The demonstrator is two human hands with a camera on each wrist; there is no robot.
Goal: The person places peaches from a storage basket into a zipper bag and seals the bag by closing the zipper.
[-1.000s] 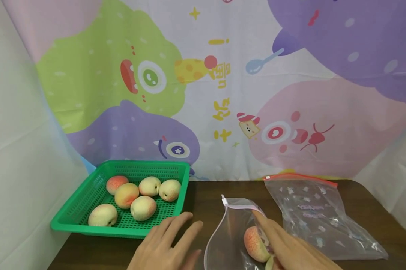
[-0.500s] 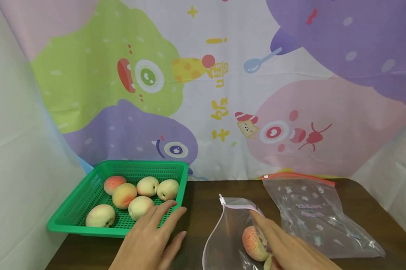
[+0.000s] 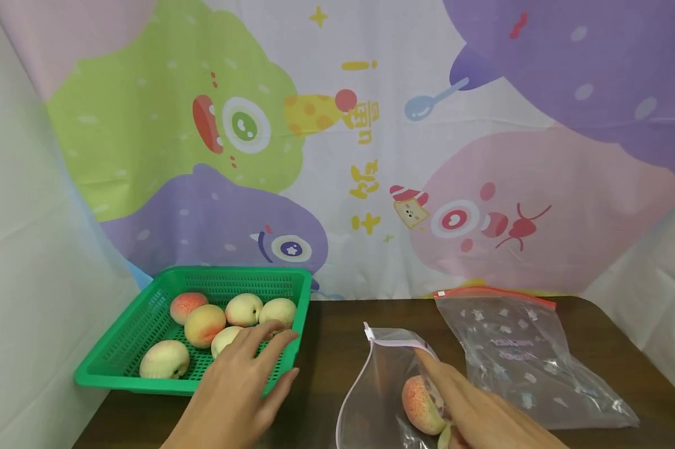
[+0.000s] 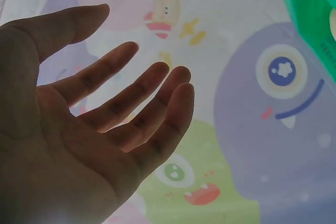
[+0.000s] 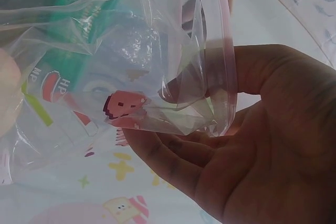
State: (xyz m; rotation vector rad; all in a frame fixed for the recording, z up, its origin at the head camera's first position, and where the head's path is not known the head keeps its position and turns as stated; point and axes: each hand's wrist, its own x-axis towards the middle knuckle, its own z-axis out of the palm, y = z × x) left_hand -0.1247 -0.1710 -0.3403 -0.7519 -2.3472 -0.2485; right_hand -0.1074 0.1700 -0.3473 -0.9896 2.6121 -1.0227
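My left hand (image 3: 239, 380) hovers over the front right corner of a green plastic basket (image 3: 104, 380), partly covering a pale peach (image 3: 225, 340). Its fingers look loosely bent and hold nothing, as the left wrist view of the hand (image 4: 105, 114) confirms. With my right hand (image 3: 472, 402) I grip the edge of a clear zip bag (image 3: 371, 390), whose mouth gapes. The right wrist view has the thumb inside the bag film (image 5: 121, 66) and the fingers outside. One reddish peach (image 3: 418, 405) lies in this bag. Several peaches (image 3: 204, 326) sit in the basket.
A second clear bag (image 3: 517, 362) with a red zip lies flat at the right of the dark wooden table (image 3: 337, 318). A cartoon-printed cloth (image 3: 360, 262) hangs behind the table, and white cloth walls (image 3: 34, 249) stand at both sides.
My left hand has moved left and a little forward, from beside the bag to over the basket's right front. The right hand keeps its hold on the bag.
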